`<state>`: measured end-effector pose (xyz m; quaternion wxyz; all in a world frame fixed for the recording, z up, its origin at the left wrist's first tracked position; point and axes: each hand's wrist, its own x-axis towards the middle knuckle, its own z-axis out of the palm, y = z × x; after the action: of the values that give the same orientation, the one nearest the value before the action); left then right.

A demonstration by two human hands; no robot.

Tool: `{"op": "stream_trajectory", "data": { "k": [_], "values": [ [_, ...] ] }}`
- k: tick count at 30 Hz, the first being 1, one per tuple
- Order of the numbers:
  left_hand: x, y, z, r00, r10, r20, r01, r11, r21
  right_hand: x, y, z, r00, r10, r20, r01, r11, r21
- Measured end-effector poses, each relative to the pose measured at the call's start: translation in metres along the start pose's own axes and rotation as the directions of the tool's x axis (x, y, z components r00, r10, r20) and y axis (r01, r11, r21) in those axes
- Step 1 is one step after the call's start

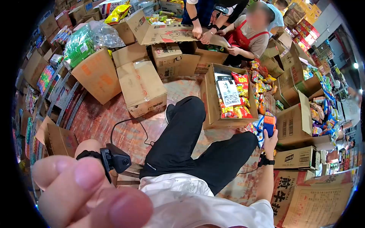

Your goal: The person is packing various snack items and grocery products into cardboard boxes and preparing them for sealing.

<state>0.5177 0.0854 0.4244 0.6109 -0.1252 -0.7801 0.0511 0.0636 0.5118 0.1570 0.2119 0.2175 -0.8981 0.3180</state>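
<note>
My left hand (81,190) is raised very near the lens and blurred. Its fingers are bent, the thumb stands apart from them, and nothing shows between. A black strap with a small camera (118,160) is on that wrist. At the right, my right hand (270,141) grips a blue and orange handheld device (269,124), just beside bagged snacks on the floor. Another black strap (266,161) circles that wrist. Past my knees stands an open carton (224,122) of red and yellow snack bags (240,80), with a black-and-white packet (229,92) on top.
A closed carton (140,83) stands ahead left, near a cable (125,121) on the floor. Loose snack bags (260,81) lie beyond the open carton. Cartons (292,125) line my right. Across from me, a person in a red apron (247,38) and another's hands (201,34) are at a carton.
</note>
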Motion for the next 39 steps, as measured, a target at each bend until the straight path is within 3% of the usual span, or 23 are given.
{"op": "stream_trajectory", "data": {
  "k": [2, 3, 4, 8, 9, 12, 14, 17, 19, 21, 25, 27, 28, 29, 30, 32, 33, 34, 36, 37, 38, 39],
  "values": [
    [0.018, 0.002, 0.005, 0.990, 0.095, 0.105, -0.092, 0.995, -0.034, 0.000, 0.005, 0.001, 1.000, -0.022, -0.002, 0.022, 1.000, 0.010],
    [0.031, -0.007, 0.007, 0.964, 0.214, 0.160, -0.202, 0.976, -0.085, -0.003, 0.003, 0.003, 1.000, -0.006, -0.010, 0.006, 0.999, 0.038],
    [0.037, -0.008, 0.010, 0.961, 0.233, 0.151, -0.219, 0.970, -0.105, -0.002, 0.001, 0.004, 1.000, 0.008, -0.019, -0.006, 0.998, 0.064],
    [0.025, -0.005, -0.001, 0.974, 0.207, 0.091, -0.200, 0.976, -0.082, -0.008, 0.002, 0.005, 0.997, 0.072, 0.042, -0.073, 0.997, 0.012],
    [0.014, -0.003, -0.006, 0.978, 0.196, 0.072, -0.192, 0.979, -0.060, -0.010, 0.003, 0.007, 0.999, 0.052, 0.016, -0.053, 0.996, 0.076],
    [-0.012, -0.010, -0.027, 0.988, 0.154, -0.025, -0.154, 0.988, -0.015, -0.013, -0.016, 0.002, 0.998, 0.056, 0.002, -0.056, 0.997, -0.046],
    [-0.027, -0.015, -0.046, 0.992, 0.089, -0.088, -0.091, 0.996, -0.009, -0.019, -0.014, 0.005, 1.000, 0.006, -0.009, -0.006, 1.000, -0.028],
    [-0.022, -0.008, -0.040, 0.990, 0.027, -0.136, -0.030, 0.999, -0.017, -0.022, -0.002, 0.013, 0.995, 0.100, 0.008, -0.100, 0.992, 0.075],
    [0.028, 0.013, 0.037, 0.994, -0.038, 0.103, 0.047, 0.996, -0.080, -0.022, 0.009, 0.017, 0.996, 0.087, -0.012, -0.085, 0.991, 0.104],
    [0.036, 0.007, 0.069, 0.946, -0.102, 0.308, 0.124, 0.991, -0.052, -0.021, 0.003, 0.018, 0.999, 0.051, -0.011, -0.050, 0.997, 0.053],
    [-0.028, -0.042, 0.131, 0.878, -0.103, 0.468, 0.112, 0.994, 0.009, -0.004, -0.012, 0.023, 0.998, -0.054, 0.038, 0.053, 0.998, 0.040],
    [-0.089, -0.063, 0.139, 0.712, -0.226, 0.665, 0.257, 0.965, 0.053, 0.008, -0.025, 0.024, 0.988, -0.132, 0.079, 0.131, 0.991, 0.027],
    [-0.116, -0.071, 0.132, 0.700, -0.238, 0.673, 0.266, 0.962, 0.063, 0.013, -0.030, 0.025, 0.977, -0.186, 0.105, 0.185, 0.983, 0.019],
    [-0.140, -0.077, 0.120, 0.531, -0.183, 0.827, 0.324, 0.946, 0.001, 0.018, -0.034, 0.025, 0.966, -0.218, 0.139, 0.217, 0.976, 0.018],
    [-0.156, -0.081, 0.105, 0.339, -0.102, 0.935, 0.398, 0.916, -0.045, 0.022, -0.039, 0.025, 0.951, -0.252, 0.177, 0.252, 0.967, 0.020],
    [-0.162, -0.075, 0.070, -0.068, 0.005, 0.998, 0.631, 0.775, 0.038, 0.032, -0.058, 0.019, 0.924, -0.256, 0.284, 0.236, 0.966, 0.102],
    [-0.152, -0.071, 0.056, -0.519, -0.025, 0.855, 0.557, 0.749, 0.360, 0.037, -0.061, 0.019, 0.914, -0.249, 0.320, 0.239, 0.968, 0.071],
    [-0.160, -0.068, 0.043, -0.543, -0.042, 0.839, 0.564, 0.721, 0.401, 0.044, -0.062, 0.023, 0.900, -0.249, 0.357, 0.249, 0.967, 0.047],
    [-0.184, -0.057, 0.012, -0.550, 0.082, 0.831, 0.760, 0.462, 0.457, 0.056, -0.053, 0.042, 0.891, -0.339, 0.301, 0.318, 0.941, 0.118],
    [-0.194, -0.052, 0.004, -0.593, 0.182, 0.784, 0.770, 0.414, 0.486, 0.060, -0.057, 0.048, 0.887, -0.347, 0.303, 0.318, 0.937, 0.143],
    [-0.186, -0.039, -0.003, -0.600, 0.087, 0.795, 0.753, 0.398, 0.524, 0.064, -0.060, 0.053, 0.887, -0.351, 0.300, 0.314, 0.935, 0.164],
    [-0.184, -0.037, -0.004, -0.662, 0.080, 0.745, 0.730, 0.290, 0.619, 0.068, -0.054, 0.065, 0.887, -0.339, 0.314, 0.288, 0.937, 0.197]
  ]
}}
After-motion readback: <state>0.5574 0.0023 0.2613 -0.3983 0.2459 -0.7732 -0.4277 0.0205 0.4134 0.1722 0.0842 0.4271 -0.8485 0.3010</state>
